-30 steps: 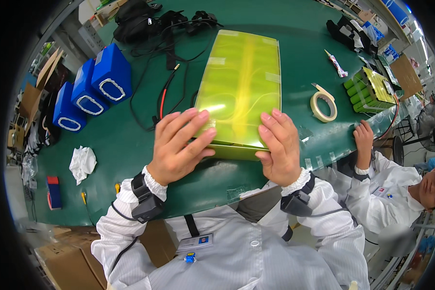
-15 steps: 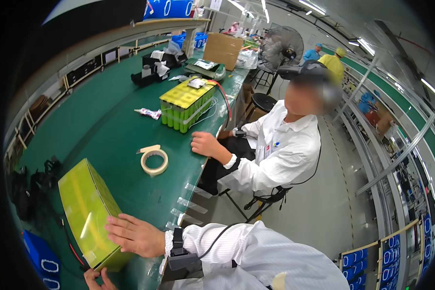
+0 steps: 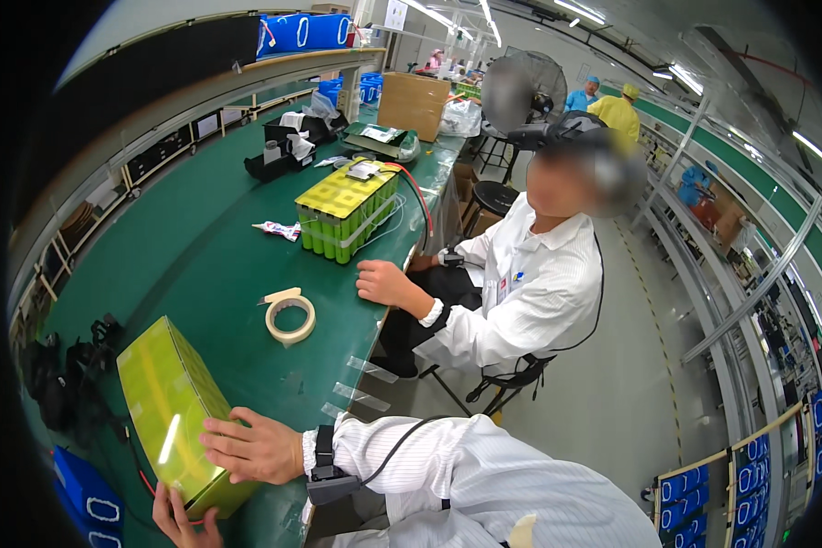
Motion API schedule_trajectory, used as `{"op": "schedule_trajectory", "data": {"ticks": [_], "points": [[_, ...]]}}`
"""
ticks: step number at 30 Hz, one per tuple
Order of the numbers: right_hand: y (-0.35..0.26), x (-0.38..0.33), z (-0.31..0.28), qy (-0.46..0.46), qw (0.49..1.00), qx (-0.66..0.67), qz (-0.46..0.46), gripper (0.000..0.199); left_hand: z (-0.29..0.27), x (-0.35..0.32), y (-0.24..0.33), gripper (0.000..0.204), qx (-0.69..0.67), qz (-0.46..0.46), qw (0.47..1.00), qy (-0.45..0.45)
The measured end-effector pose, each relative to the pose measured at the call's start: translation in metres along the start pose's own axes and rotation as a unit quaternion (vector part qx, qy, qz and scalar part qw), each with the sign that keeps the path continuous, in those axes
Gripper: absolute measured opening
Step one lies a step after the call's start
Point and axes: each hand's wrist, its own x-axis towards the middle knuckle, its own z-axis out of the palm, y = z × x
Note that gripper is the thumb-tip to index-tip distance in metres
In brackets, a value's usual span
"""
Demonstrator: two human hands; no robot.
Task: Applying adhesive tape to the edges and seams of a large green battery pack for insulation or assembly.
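A box-shaped battery pack in shiny yellow-green wrapping stands on the green bench at the lower left. My right hand lies on it with fingers stretched out over the broad face and edge. At the pack's near lower corner, my left hand grips it, fingers on the broad face and thumb at the end; part of this hand is cut off by the lower edge. A red lead runs beside the pack. Farther along lies a roll of masking tape, its loose end sticking out.
A co-worker in white sits at the bench's right edge, one hand on it. Beyond the tape stand an unwrapped battery pack with green cells and a small tube. Blue packs and black straps lie left.
My left hand has come up farther onto the pack's lower corner, showing more fingers. My right hand stays on the pack. The whole view has shifted slightly.
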Motion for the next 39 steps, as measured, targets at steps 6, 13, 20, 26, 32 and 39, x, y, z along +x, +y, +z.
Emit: {"op": "schedule_trajectory", "data": {"ticks": [6,13,20,26,32,39], "points": [[0.001,-0.001,-0.001,0.001,1.0,0.0,0.007,0.058,0.003,-0.004,0.002,0.09,0.078,0.032,0.995,-0.058],[0.003,-0.001,-0.002,-0.011,1.0,-0.018,-0.013,0.064,0.008,-0.005,0.001,0.088,0.12,0.057,0.99,-0.04],[0.011,0.003,-0.015,-0.038,0.998,0.004,-0.039,0.067,0.005,-0.004,0.0,0.086,0.12,0.066,0.989,-0.048],[0.012,0.0,-0.012,-0.044,0.998,-0.007,-0.051,0.07,0.005,-0.003,-0.01,0.069,0.068,0.059,0.996,-0.024],[0.012,0.0,-0.003,-0.04,0.998,0.019,-0.05,0.074,-0.003,0.004,-0.015,0.039,-0.016,0.065,0.998,-0.023],[0.012,-0.002,-0.008,-0.048,0.997,0.041,-0.04,0.073,0.005,-0.019,-0.031,0.044,-0.039,0.052,0.996,-0.068]]}}
